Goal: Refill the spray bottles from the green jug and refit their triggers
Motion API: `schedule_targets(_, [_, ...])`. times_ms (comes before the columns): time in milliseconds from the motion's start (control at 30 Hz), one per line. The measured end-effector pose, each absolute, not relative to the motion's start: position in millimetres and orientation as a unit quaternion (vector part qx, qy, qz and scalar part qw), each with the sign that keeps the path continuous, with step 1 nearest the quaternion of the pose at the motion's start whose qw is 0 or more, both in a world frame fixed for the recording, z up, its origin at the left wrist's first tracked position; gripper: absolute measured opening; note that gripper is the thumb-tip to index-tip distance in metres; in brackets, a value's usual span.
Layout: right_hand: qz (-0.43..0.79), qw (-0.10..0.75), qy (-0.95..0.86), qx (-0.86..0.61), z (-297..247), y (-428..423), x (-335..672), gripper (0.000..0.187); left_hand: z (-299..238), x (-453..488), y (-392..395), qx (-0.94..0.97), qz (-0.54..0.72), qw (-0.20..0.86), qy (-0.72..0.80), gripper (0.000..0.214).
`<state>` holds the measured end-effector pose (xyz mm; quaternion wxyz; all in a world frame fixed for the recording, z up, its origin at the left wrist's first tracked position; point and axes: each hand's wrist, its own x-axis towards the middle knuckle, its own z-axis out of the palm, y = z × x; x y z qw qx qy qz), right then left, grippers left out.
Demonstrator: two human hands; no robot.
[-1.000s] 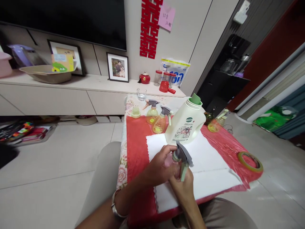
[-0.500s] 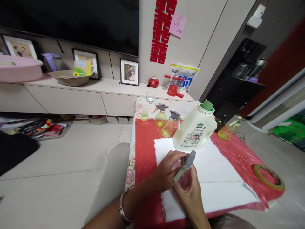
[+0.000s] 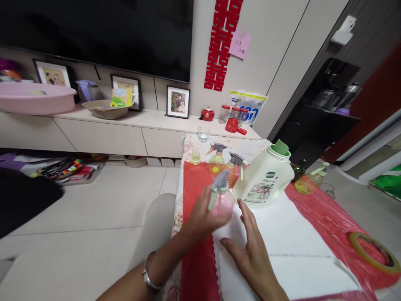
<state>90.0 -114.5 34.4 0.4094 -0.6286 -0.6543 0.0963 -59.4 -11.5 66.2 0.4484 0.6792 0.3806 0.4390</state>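
My left hand [image 3: 202,217] grips a small pink spray bottle [image 3: 222,200] with a grey-green trigger head, held just above the red cloth [image 3: 196,196] at the table's left side. My right hand [image 3: 250,246] is open, fingers spread, resting over the white paper [image 3: 291,238], and has nothing in it. A large cream detergent jug [image 3: 266,179] with a green spout stands just beyond the hands. Two yellow spray bottles [image 3: 224,165] stand behind the pink one.
A roll of tape [image 3: 372,251] lies at the table's right corner. Another yellow spray bottle [image 3: 308,179] sits at the far right edge, a glass [image 3: 203,133] and a small green cup [image 3: 195,157] at the far end. A long cabinet [image 3: 109,129] runs along the wall.
My right hand has let go of the pink spray bottle and opened. My left hand has carried the bottle up and to the left. The view has shifted.
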Motion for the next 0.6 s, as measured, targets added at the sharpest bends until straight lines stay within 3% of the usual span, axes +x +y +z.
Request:
schedule_targets(133, [0.080,0.418,-0.646,-0.634,36,-120,106,0.060,69,-70,48,0.689,0.450,0.336,0.458,0.068])
schedule_targets(233, [0.090,0.425,-0.634,-0.640,29,-131,120,0.053,58,-67,88,0.698,0.440,0.308,0.473,0.079])
schedule_targets(600, [0.155,0.492,-0.544,-0.661,6,-166,147,0.047,5,-44,129,0.708,0.457,0.292,0.452,0.085])
